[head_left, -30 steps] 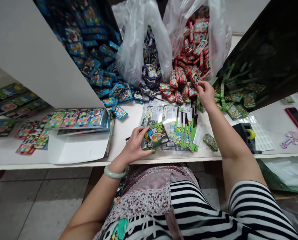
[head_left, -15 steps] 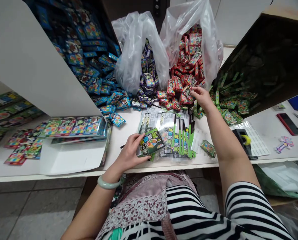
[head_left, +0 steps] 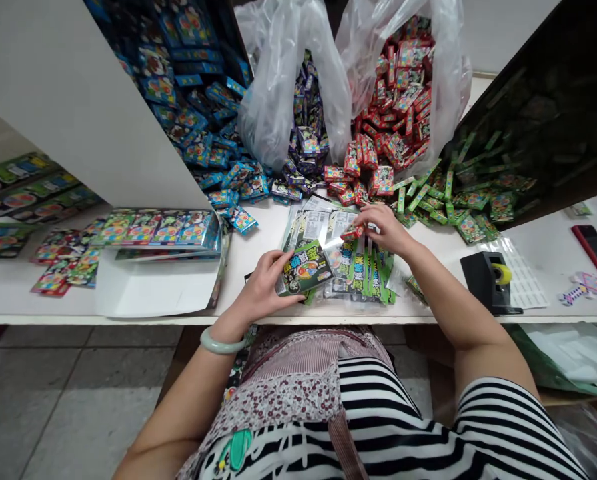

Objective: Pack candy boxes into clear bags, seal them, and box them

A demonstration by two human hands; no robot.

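My left hand point(head_left: 264, 288) is closed on a black and green printed pouch point(head_left: 305, 268), tilted above the table's front part. My right hand point(head_left: 382, 230) pinches a small red box point(head_left: 352, 231) just beyond the pouch's upper right corner. Beneath both hands lie several flat printed packets point(head_left: 361, 273), overlapping and partly covered by clear plastic. Behind them small red boxes point(head_left: 381, 180) spill from a clear plastic bag point(head_left: 445, 87). Purple boxes point(head_left: 308, 143) spill from a second clear bag point(head_left: 271, 87), with blue boxes point(head_left: 241, 219) to its left.
Green boxes point(head_left: 471, 227) spill from a dark open carton point(head_left: 553, 100) at right. A tape dispenser point(head_left: 483, 280), a label sheet point(head_left: 528, 280) and a red phone point(head_left: 594, 248) lie nearby. At left stand a white board point(head_left: 98, 113) and an open display box point(head_left: 153, 283).
My right hand has drawn back from the red pile toward the pouch, carrying a small red box. My left hand still holds the pouch. The view has tipped slightly downward.
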